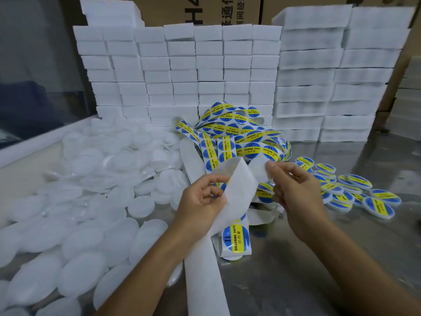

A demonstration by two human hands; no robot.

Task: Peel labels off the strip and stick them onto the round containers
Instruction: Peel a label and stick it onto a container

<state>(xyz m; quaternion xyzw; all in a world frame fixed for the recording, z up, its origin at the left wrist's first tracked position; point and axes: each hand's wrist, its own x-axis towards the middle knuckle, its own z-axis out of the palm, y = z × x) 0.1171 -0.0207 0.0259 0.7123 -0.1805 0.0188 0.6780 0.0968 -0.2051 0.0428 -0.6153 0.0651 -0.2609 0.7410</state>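
Bench [319, 281], metal, reflective. Left half heaped with plain white round containers [75, 242], lids on, contents not visible. Right side: a smaller cluster of labelled containers [355, 192], each with a blue-and-yellow label on top, lying overlapped and tilted.

Centre, behind the hands: tangled label strip [237, 133], blue-and-yellow "SOLDERING PASTE" labels on white backing. A bare length of backing [205, 281] runs down toward the camera. One label [237, 238] still on the strip lies just below the hands.

Left hand [200, 201]: grip closed, fingers curled round a fold of white backing at chest height above the bench. Right hand [293, 190]: thumb and forefinger pinching the strip's white edge just right of the fold. Hands close together, not touching.

Rear: stacked white boxes [182, 71], cardboard cartons [205, 10] behind.
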